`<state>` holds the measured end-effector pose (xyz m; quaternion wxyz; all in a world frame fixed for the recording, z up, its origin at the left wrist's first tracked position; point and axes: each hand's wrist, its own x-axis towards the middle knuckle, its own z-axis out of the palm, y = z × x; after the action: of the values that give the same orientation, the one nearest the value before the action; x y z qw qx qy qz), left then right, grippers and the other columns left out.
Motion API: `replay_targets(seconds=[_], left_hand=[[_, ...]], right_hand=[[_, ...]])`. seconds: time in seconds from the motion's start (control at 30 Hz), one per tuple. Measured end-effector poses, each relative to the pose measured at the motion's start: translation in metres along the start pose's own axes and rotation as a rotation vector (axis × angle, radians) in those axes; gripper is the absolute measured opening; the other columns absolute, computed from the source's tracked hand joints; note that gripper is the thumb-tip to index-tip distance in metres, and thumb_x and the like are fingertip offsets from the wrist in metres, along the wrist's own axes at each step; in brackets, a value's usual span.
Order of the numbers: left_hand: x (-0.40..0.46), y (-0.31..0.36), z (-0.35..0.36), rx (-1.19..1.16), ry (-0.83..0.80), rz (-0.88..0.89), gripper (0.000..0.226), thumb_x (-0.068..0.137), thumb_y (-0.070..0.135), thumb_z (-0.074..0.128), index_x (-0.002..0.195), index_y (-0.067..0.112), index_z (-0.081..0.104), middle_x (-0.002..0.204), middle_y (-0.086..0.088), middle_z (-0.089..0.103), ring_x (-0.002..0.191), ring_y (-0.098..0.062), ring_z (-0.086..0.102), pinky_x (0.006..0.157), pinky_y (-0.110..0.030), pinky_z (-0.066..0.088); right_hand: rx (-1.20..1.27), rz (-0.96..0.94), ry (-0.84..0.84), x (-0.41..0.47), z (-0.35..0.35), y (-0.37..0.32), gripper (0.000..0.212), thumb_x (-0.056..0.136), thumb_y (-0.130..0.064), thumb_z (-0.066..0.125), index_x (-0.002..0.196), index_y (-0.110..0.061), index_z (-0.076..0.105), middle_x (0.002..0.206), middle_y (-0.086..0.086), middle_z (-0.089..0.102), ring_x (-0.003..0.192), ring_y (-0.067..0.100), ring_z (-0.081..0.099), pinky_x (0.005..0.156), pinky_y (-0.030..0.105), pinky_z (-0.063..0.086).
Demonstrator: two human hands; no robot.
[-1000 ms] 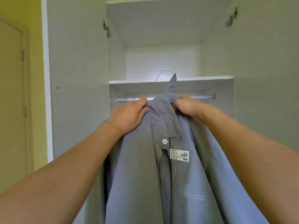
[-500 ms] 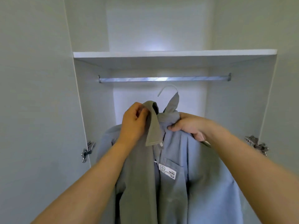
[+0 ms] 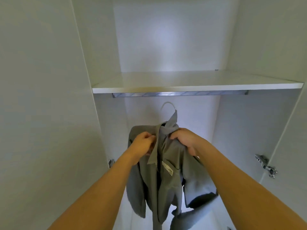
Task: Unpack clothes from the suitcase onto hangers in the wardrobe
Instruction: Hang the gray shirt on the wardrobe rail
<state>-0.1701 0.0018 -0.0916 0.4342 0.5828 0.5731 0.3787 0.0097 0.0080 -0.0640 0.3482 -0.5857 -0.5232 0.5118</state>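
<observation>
Shirt (image 3: 163, 171) already on hanger (image 3: 168, 106), left hand (image 3: 143, 144) pinching collar, right hand (image 3: 184, 140) gripping shoulder, hook below rail (image 3: 179, 94), not yet hung; suitcase unseen

Two bare forearms reach in from the lower edge — no sleeves, watch, bracelet or rings visible on either. The left hand (image 3: 143, 143) and right hand (image 3: 186, 140) are ungloved — slender wrists, smooth forearms, nothing worn below the elbows.
</observation>
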Motion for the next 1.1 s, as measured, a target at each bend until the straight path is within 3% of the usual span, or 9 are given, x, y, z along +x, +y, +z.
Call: replay_targets(seconds=[0.27,0.37,0.47,0.57,0.67,0.73,0.9,1.0,1.1], left_hand=[[0.038,-0.034,-0.034,-0.148,-0.07,-0.084,0.018,0.097,0.015,0.045,0.11,0.013,0.056,0.099,-0.006,0.063,0.093,-0.023,0.063,0.079,-0.032,0.054],[0.067,-0.043,-0.046,0.076,-0.003,-0.054,0.012,0.094,0.017,0.052,0.104,0.015,0.057,0.102,-0.008,0.063,0.092,-0.021,0.061,0.07,-0.03,0.051],[0.107,-0.048,-0.055,0.286,0.199,-0.005,0.017,0.092,0.005,0.048,0.082,0.004,0.062,0.082,-0.017,0.062,0.076,-0.028,0.06,0.063,-0.04,0.053],[0.134,-0.039,-0.063,0.378,0.317,0.004,0.034,0.092,0.0,0.045,0.063,0.017,0.05,0.063,-0.004,0.053,0.065,-0.023,0.054,0.053,-0.026,0.04],[0.156,-0.026,-0.073,0.457,0.377,0.003,0.031,0.092,0.008,0.05,0.062,0.016,0.049,0.066,-0.006,0.055,0.074,-0.029,0.058,0.061,-0.026,0.041],[0.17,-0.016,-0.08,0.519,0.419,-0.019,0.023,0.092,0.012,0.052,0.069,0.011,0.055,0.081,-0.015,0.063,0.086,-0.035,0.061,0.07,-0.029,0.044],[0.195,-0.01,-0.101,0.599,0.488,-0.074,0.015,0.089,0.015,0.05,0.085,0.008,0.063,0.101,-0.022,0.067,0.094,-0.038,0.063,0.077,-0.036,0.05],[0.199,-0.012,-0.111,0.623,0.522,-0.077,0.013,0.087,0.012,0.05,0.096,0.009,0.058,0.102,-0.019,0.066,0.097,-0.037,0.063,0.077,-0.036,0.049],[0.2,-0.015,-0.118,0.648,0.565,-0.065,0.025,0.088,0.005,0.05,0.113,0.01,0.045,0.109,-0.019,0.06,0.104,-0.039,0.057,0.075,-0.037,0.043]], right_hand=[[0.234,0.06,-0.048,0.068,0.047,-0.016,0.016,0.087,-0.014,0.042,0.081,-0.008,0.056,0.08,0.01,0.06,0.073,0.026,0.056,0.072,0.033,0.047],[0.288,0.04,-0.088,0.108,0.062,-0.023,0.027,0.094,-0.022,0.042,0.084,-0.008,0.063,0.082,0.01,0.064,0.075,0.026,0.058,0.076,0.036,0.049],[0.314,0.046,-0.133,0.155,0.074,-0.03,0.034,0.1,-0.029,0.04,0.096,-0.008,0.066,0.093,0.013,0.068,0.083,0.028,0.061,0.078,0.038,0.052],[0.349,0.069,-0.121,0.192,0.083,-0.038,0.033,0.099,-0.018,0.04,0.111,0.001,0.063,0.117,0.022,0.065,0.093,0.034,0.06,0.085,0.044,0.053],[0.397,0.074,-0.078,0.227,0.09,-0.05,0.027,0.096,-0.008,0.042,0.108,0.005,0.062,0.122,0.028,0.061,0.087,0.033,0.058,0.094,0.047,0.049],[0.374,0.088,-0.074,0.249,0.096,-0.058,0.023,0.097,-0.01,0.045,0.099,0.004,0.064,0.102,0.025,0.065,0.076,0.031,0.057,0.097,0.046,0.049],[0.329,0.019,-0.139,0.286,0.122,-0.077,0.019,0.095,-0.004,0.048,0.088,0.004,0.064,0.069,0.012,0.049,0.055,0.023,0.047,0.068,0.036,0.052],[0.298,-0.036,-0.132,0.299,0.137,-0.085,0.034,0.097,-0.003,0.045,0.064,-0.01,0.045,0.052,0.005,0.043,0.038,0.012,0.039,0.043,0.021,0.032],[0.316,0.0,-0.125,0.312,0.153,-0.092,0.038,0.097,-0.002,0.044,0.061,-0.012,0.043,0.041,0.003,0.039,0.027,0.011,0.034,0.034,0.016,0.023]])
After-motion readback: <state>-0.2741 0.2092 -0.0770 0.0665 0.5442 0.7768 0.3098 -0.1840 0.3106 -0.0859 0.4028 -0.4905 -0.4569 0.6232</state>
